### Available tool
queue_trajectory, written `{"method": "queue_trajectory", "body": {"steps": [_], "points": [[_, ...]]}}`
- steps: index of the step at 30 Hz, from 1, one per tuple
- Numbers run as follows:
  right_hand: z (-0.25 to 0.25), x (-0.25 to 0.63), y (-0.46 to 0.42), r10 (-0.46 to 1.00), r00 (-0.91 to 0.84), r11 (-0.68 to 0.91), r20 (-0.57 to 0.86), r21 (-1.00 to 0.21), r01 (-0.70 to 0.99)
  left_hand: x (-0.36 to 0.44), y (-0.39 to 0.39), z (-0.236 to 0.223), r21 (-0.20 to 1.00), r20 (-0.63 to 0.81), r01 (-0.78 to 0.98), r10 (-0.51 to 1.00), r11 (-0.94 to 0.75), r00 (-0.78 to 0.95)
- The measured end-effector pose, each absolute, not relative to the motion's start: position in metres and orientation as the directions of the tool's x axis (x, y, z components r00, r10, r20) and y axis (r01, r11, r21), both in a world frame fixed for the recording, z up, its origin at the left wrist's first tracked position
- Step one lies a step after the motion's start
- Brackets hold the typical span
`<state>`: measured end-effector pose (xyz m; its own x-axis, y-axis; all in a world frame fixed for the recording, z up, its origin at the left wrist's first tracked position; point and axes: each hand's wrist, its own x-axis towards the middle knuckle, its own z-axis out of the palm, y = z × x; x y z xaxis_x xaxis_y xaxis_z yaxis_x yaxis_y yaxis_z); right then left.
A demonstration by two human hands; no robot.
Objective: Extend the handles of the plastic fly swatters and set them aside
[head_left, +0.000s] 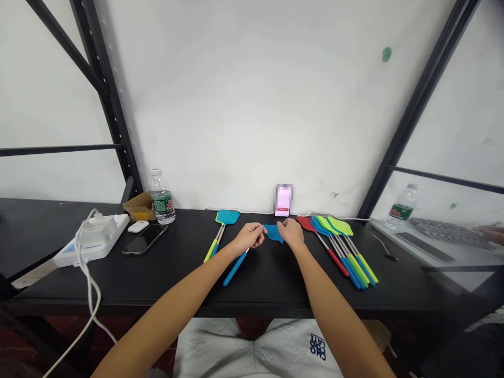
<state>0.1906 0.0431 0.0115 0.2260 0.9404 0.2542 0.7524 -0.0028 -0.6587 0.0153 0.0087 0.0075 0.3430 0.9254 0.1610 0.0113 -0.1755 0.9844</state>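
A blue fly swatter point(274, 233) is held between my hands above the black table. My left hand point(251, 237) is closed round its metal shaft near the head, and the blue handle slants down toward the front left. With bent fingers, my right hand point(290, 231) grips the right edge of the blue head. To the left, a blue-headed fly swatter point(228, 217) overlaps one with a lime handle point(210, 251). On the right lies a row of several fly swatters: a red one point(337, 262) at its left end, then blue and lime ones point(340, 227).
A phone point(283, 199) with a lit screen leans on the wall. At left are a dark phone point(145, 239), a white case point(138, 227), a water bottle point(162, 199), a cardboard box point(140, 206) and a power strip point(94, 241). Another bottle point(402, 207) stands right.
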Motion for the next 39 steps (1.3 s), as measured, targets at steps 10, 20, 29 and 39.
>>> {"method": "queue_trajectory", "body": {"steps": [10, 20, 29, 39], "points": [[0.008, 0.159, 0.023, 0.811, -0.584, 0.133, 0.001, -0.974, 0.184, 0.006, 0.021, 0.009, 0.907, 0.414, 0.104, 0.91, -0.409, -0.025], [-0.001, 0.137, 0.01, 0.684, -0.728, 0.096, 0.045, -0.995, 0.028, 0.006, 0.015, 0.012, 0.869, 0.445, 0.23, 0.895, -0.439, 0.026], [-0.005, 0.141, 0.026, 0.897, -0.428, 0.132, 0.11, -0.991, 0.023, 0.01, 0.007, 0.014, 0.812, 0.361, 0.446, 0.924, -0.376, 0.123], [0.013, 0.157, 0.031, 0.999, 0.018, 0.045, 0.044, -0.998, -0.052, 0.011, 0.011, 0.003, 0.807, 0.248, 0.452, 0.912, -0.381, 0.326]]}}
